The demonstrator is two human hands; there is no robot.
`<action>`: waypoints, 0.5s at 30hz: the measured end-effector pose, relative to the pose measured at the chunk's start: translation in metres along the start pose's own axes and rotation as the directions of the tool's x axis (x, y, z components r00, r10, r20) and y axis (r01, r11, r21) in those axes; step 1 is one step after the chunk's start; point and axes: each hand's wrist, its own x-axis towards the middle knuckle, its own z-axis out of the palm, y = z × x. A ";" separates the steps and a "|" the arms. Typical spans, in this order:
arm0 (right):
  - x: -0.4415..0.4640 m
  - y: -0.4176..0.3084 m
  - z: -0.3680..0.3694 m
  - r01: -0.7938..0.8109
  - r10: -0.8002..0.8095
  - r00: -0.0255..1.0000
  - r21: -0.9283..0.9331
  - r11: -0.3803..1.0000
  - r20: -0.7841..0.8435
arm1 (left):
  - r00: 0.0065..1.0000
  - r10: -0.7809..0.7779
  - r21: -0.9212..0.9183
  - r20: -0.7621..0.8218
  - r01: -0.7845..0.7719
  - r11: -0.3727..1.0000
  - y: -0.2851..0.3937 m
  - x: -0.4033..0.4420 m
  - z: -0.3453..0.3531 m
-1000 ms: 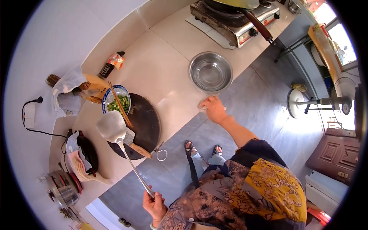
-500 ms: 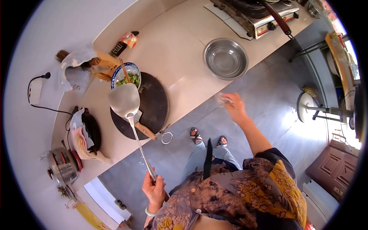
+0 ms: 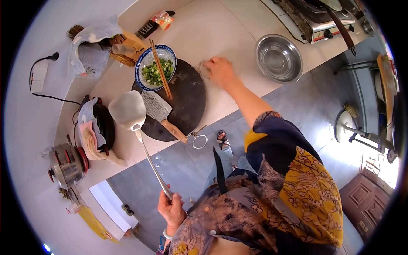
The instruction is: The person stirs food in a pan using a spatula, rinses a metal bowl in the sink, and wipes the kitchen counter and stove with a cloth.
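The metal spatula (image 3: 127, 109) slants through the left-centre of the frame, its broad head up beside the cleaver (image 3: 155, 106) and its long handle running down to the lower centre. There the left hand (image 3: 171, 208) grips it, fingers wrapped around the handle's end. The right hand (image 3: 219, 72), in the upper centre, reaches down at the countertop (image 3: 225, 25) with its fingers bent — blur hides whether they pinch anything. It is just beside the round dark chopping board (image 3: 191, 87), where the cleaver lies flat with its wooden handle toward the lower right. At the board's upper-left side sits a blue-rimmed bowl (image 3: 169, 53) of chopped greens (image 3: 153, 74), chopsticks (image 3: 161, 72) laid across it. Farther out — upper right — come a metal basin (image 3: 279, 58) and a gas stove (image 3: 331, 32).
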 end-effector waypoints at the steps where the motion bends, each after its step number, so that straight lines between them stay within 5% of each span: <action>1: -0.014 -0.005 -0.002 0.035 -0.035 0.997 0.002 0.999 0.074 | 1.000 -0.012 -0.006 -0.011 0.012 1.000 0.000 -0.001 0.000; 6: -0.089 -0.001 -0.024 0.138 -0.153 0.982 0.130 0.982 0.110 | 0.999 0.024 -0.042 0.036 -0.023 0.999 -0.001 0.001 0.010; 9: -0.132 0.016 -0.041 0.314 -0.320 0.947 0.228 0.922 -0.012 | 0.994 0.066 -0.039 0.081 -0.063 0.997 0.002 -0.001 0.023; 12: -0.152 0.049 -0.067 0.236 -0.263 0.957 0.198 0.951 0.124 | 0.983 0.084 -0.014 0.162 -0.083 0.996 0.007 -0.010 0.033; 15: -0.171 0.105 -0.091 0.044 -0.052 0.997 0.116 0.992 0.061 | 0.961 0.075 -0.005 0.267 -0.076 0.997 0.009 -0.022 0.045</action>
